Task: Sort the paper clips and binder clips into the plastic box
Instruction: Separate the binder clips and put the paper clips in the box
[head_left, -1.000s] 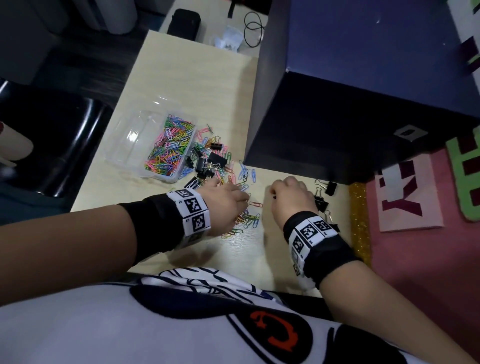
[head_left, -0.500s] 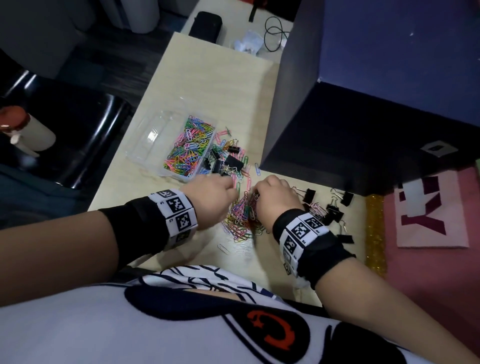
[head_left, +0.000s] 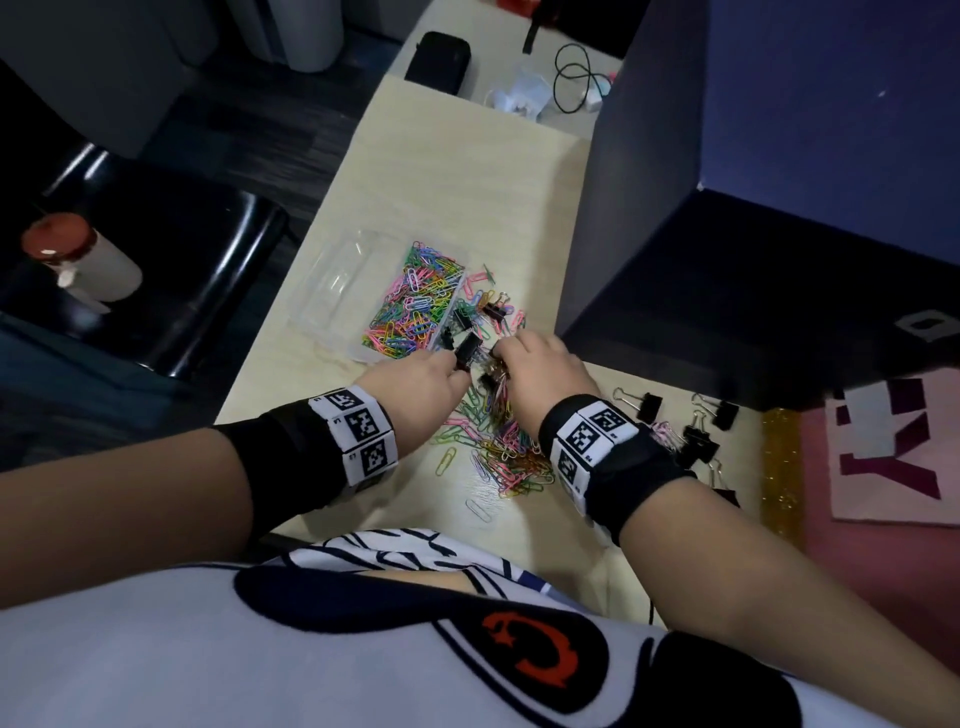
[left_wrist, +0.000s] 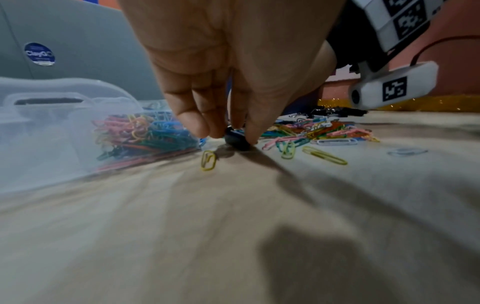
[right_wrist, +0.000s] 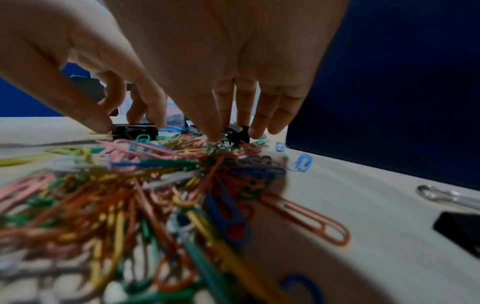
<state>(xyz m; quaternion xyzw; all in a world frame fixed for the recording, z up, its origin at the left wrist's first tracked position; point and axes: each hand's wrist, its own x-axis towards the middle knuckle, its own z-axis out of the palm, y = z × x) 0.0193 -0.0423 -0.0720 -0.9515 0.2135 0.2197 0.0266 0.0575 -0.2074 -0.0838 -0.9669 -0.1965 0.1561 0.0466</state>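
Note:
A clear plastic box sits on the pale table, its right compartment full of coloured paper clips. A loose heap of paper clips lies between my wrists. Black binder clips lie mixed among clips beside the box. My left hand pinches a black binder clip against the table, close to the box. My right hand reaches down at the heap's far edge, thumb and fingers pinching a small black binder clip.
A group of black binder clips lies to the right of my right wrist. A large dark blue box stands over the table's right side. A black chair with a bottle stands at left. Cables and a pouch lie at the far end.
Both hands raked the scattered paper clips into a heap, then moved forward to the binder clips beside the box. Each now pinches a black binder clip.

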